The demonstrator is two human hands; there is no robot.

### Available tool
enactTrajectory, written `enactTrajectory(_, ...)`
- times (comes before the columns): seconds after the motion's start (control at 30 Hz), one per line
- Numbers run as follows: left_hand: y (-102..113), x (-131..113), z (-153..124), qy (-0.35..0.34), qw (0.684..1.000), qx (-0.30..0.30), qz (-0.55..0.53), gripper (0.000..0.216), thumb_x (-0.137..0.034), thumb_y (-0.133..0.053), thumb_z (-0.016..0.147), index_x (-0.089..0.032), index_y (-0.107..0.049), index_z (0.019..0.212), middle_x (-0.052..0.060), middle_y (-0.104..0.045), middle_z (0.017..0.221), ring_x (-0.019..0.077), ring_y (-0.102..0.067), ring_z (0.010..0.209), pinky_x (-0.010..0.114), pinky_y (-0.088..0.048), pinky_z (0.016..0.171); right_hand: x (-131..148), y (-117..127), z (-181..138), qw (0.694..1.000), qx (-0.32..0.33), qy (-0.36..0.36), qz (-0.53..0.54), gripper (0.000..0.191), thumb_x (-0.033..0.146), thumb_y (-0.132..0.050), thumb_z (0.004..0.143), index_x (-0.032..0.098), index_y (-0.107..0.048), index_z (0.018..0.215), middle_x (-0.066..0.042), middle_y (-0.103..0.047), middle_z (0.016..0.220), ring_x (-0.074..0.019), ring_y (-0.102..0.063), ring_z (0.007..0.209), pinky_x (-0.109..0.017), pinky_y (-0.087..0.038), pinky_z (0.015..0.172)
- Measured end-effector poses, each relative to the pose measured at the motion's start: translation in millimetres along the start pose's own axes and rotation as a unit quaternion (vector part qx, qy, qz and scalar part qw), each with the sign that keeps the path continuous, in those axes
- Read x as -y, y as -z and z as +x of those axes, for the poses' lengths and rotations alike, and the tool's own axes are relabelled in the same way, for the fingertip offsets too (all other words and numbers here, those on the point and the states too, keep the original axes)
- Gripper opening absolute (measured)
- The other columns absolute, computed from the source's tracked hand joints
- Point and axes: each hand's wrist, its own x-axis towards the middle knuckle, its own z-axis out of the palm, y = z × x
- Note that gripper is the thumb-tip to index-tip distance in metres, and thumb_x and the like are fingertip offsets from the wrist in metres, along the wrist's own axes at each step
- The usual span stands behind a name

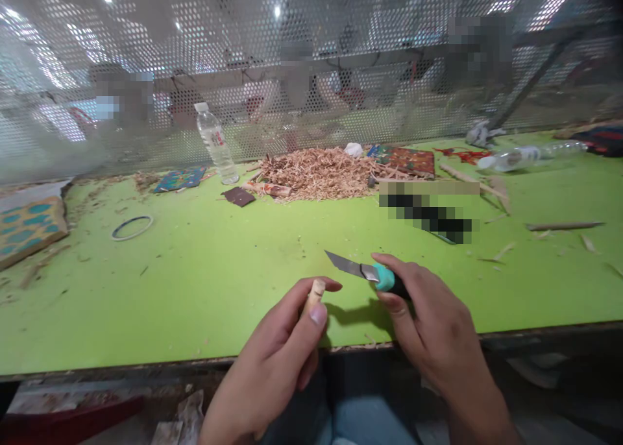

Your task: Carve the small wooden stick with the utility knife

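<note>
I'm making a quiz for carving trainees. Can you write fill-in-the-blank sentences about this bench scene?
1. The right hand holds a knife, blade pointing to the person's ____.
2. The left hand grips a short ____ stick.
3. The shavings lie piled on a ____ table.
Missing words: left, wooden, green.

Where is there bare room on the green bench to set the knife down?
Widest bare patch: mid-bench, between the ring, the shavings pile and the left hand. Another lies front right, below the pointed stick, with only stray chips. The back strip, from the water bottle past the shavings, is crowded.
</note>
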Motion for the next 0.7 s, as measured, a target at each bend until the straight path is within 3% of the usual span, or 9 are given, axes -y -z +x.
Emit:
enactTrajectory(0.13, -6.6, -0.9, -0.7, 0.007, 0.998, -0.045, -0.038, 0.053, -0.068, -0.058, 0.104, -0.026, -0.066, 0.134, -0.008, -0.039, 0.067, 0.009, -0.032, 0.053, 0.023, -0.022, 0.048, -0.2, -0.8, 1.7, 1.0, 0.006, 0.003, -0.005, 0.039, 0.039, -0.043, 0.118, 0.015, -0.059, 0.144, -0.015, -0.079, 0.114, -0.0323, -0.071, 0.101, -0.041, -0.051, 0.086)
enactTrajectory(0.27, -4.6, 3.4, -1.2, 0.009, 0.997, -0.018, -0.068, 0.049, -0.066, -0.054, 0.106, -0.026, -0.065, 0.133, -0.008, -0.041, 0.071, 0.0084, -0.034, 0.054, 0.023, -0.028, 0.051, -0.9, -3.2, -0.9, 1.0, 0.0, 0.001, -0.001, 0.038, 0.039, -0.044, 0.118, 0.016, -0.06, 0.143, -0.015, -0.079, 0.114, -0.0322, -0.071, 0.1, -0.041, -0.051, 0.086)
enactTrajectory(0.4, 1.3, 4.4, 1.7, 0.009, 1.0, -0.012, -0.027, 0.047, -0.06, -0.059, 0.106, -0.025, -0.06, 0.137, -0.009, -0.043, 0.069, 0.0079, -0.035, 0.054, 0.022, -0.026, 0.049, -1.9, -6.0, -5.1, 1.0, -0.012, -0.009, 0.013, 0.037, 0.038, -0.047, 0.117, 0.018, -0.059, 0.146, -0.013, -0.078, 0.117, -0.0315, -0.071, 0.105, -0.041, -0.049, 0.09)
enactTrajectory(0.5, 2.5, 1.4, 5.9, 0.0, 1.0, 0.027, 0.012, 0.037, -0.058, -0.06, 0.106, -0.024, -0.061, 0.122, -0.01, -0.044, 0.069, 0.007, -0.036, 0.051, 0.021, -0.029, 0.048, -1.2, -6.1, -5.8, 1.0, -0.01, -0.008, 0.023, 0.035, 0.035, -0.05, 0.116, 0.019, -0.059, 0.146, -0.012, -0.077, 0.118, -0.03, -0.07, 0.106, -0.04, -0.049, 0.092)
enactTrajectory(0.6, 1.2, 0.0, 8.0, 0.008, 0.998, 0.022, 0.058, 0.037, -0.06, -0.058, 0.105, -0.023, -0.06, 0.105, -0.011, -0.043, 0.062, 0.0071, -0.036, 0.047, 0.02, -0.032, 0.047, 1.0, -4.0, -5.0, 0.999, 0.003, 0.006, 0.033, 0.034, 0.033, -0.054, 0.115, 0.021, -0.059, 0.147, -0.011, -0.077, 0.121, -0.0286, -0.069, 0.108, -0.041, -0.048, 0.094)
enactTrajectory(0.7, 0.2, 2.2, 8.5, 0.026, 0.997, 0.014, 0.068, 0.043, -0.066, -0.062, 0.101, -0.024, -0.058, 0.105, -0.011, -0.044, 0.058, 0.0077, -0.037, 0.045, 0.02, -0.029, 0.044, 3.0, -0.4, -3.8, 0.998, 0.036, 0.027, 0.043, 0.037, 0.032, -0.059, 0.113, 0.024, -0.059, 0.149, -0.009, -0.076, 0.118, -0.0278, -0.068, 0.105, -0.041, -0.05, 0.092)
